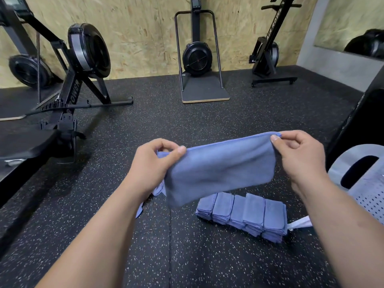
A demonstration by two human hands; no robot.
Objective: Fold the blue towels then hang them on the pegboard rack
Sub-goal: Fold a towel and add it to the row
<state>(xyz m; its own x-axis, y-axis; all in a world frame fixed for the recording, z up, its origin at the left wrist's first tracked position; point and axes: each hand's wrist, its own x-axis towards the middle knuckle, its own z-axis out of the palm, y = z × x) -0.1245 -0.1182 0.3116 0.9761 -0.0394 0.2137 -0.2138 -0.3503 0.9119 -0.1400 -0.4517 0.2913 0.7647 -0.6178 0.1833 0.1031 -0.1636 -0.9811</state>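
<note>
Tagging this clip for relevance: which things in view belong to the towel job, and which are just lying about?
Job: blue towel, pinched at its top corners by the left hand and right hand; row of folded towels on the floor; loose towel behind the left hand.
Lying about: rowing machine, fan trainer, grey chair.

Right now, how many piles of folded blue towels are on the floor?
5. They sit side by side in a row on the floor: far-left pile, next, middle, fourth, right-end pile. The held towel may hide more.
</note>
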